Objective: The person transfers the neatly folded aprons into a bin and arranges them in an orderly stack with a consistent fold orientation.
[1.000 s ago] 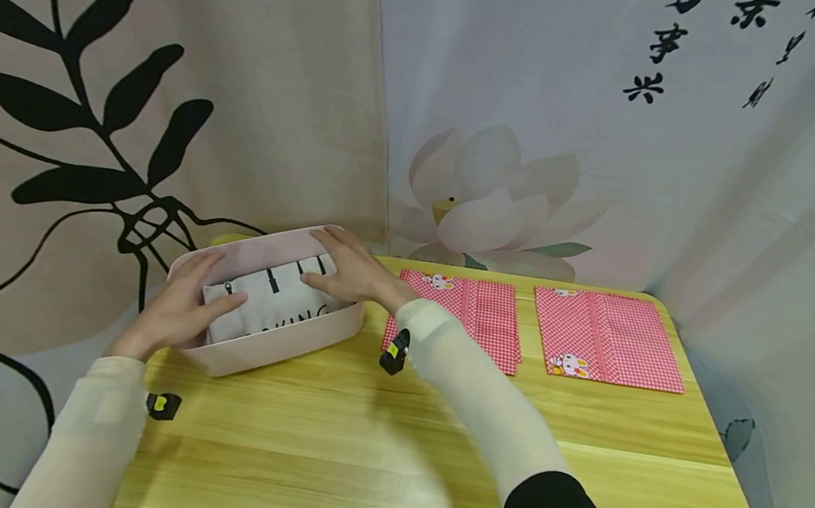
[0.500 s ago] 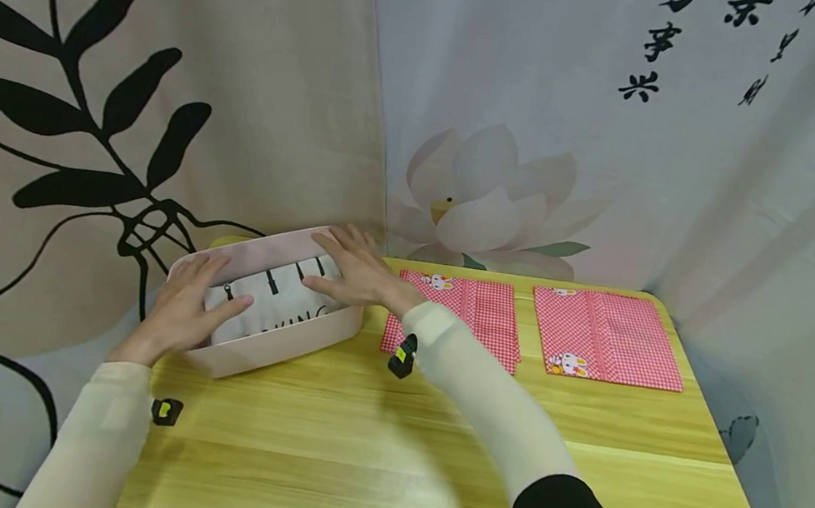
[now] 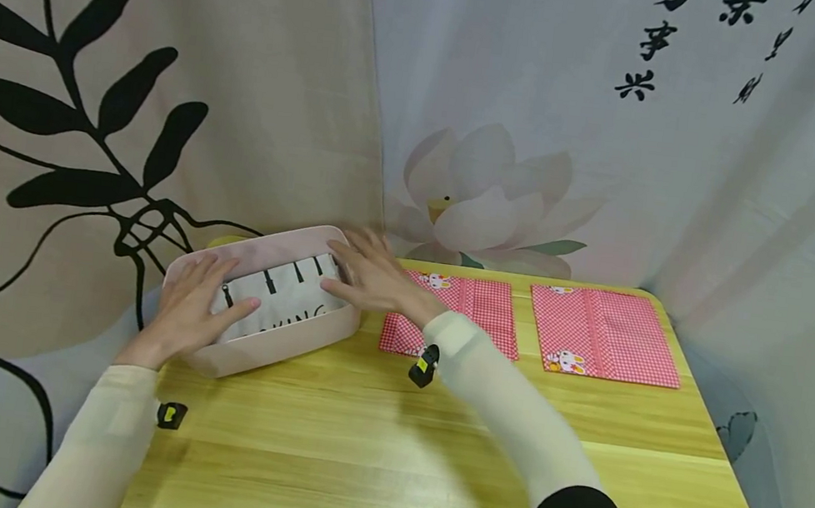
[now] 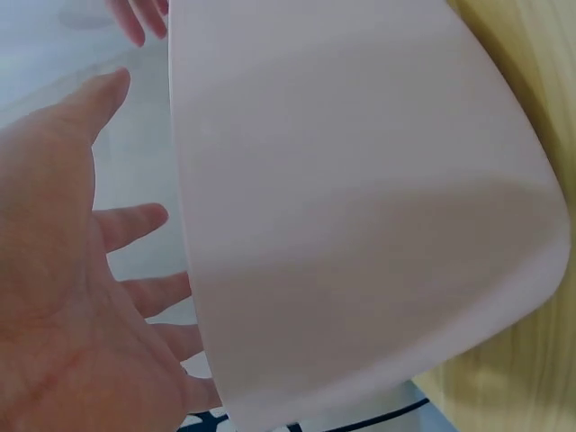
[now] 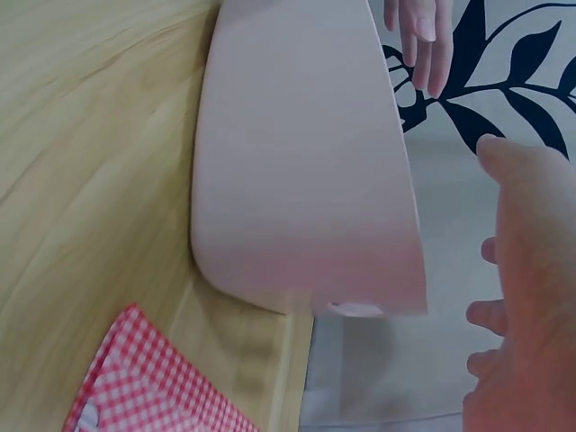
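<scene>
A pale pink bin (image 3: pixel 291 347) stands at an angle at the table's far left. In it lies a folded white cloth (image 3: pixel 280 293) with black lettering and short black bars. My left hand (image 3: pixel 188 306) is over the bin's left end, thumb stretched inward across the cloth. At the other end my right hand (image 3: pixel 379 278) is held with its fingers spread, the thumb over the cloth's right side. In the left wrist view the fingertips lie behind the bin's wall (image 4: pixel 360 180); the right wrist view shows the right fingers apart from the bin (image 5: pixel 297 162).
Two red-and-white checked folded cloths (image 3: pixel 605 335) with rabbit prints lie on the wooden table (image 3: pixel 355 449) to the right, the nearer one (image 3: pixel 494 318) partly behind the right forearm. A printed curtain (image 3: pixel 281 105) hangs behind the table's back edge.
My right hand has drifted right toward the bin's end. The left hand has shifted a little right, further over the bin. The bin and cloths stay in place.
</scene>
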Available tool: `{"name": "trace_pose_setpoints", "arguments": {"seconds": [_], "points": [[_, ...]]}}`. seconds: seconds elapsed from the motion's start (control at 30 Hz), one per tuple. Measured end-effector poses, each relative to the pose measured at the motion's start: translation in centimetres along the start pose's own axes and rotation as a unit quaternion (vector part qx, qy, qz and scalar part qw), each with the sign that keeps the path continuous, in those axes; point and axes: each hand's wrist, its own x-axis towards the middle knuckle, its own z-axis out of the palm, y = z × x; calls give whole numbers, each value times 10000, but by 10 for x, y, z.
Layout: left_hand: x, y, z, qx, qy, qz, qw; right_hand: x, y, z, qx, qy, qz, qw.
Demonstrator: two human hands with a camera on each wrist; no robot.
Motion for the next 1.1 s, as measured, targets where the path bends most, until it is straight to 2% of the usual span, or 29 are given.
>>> {"name": "trace_pose_setpoints", "arguments": {"seconds": [0.3, 0.43, 0.83, 1.1], "points": [[3, 16, 4, -75, -141, -15, 9999, -27, 6, -8, 152, -80, 231, 9996], [4, 22, 7, -37, -114, 46, 9999, -36, 10, -10, 51, -55, 183, 9998], [8, 47, 12, 150, -17, 398, 9991, -71, 21, -18, 88, 66, 316, 9994], [11, 63, 18, -71, -54, 633, 9980, -91, 30, -19, 105, 70, 335, 9994]]}}
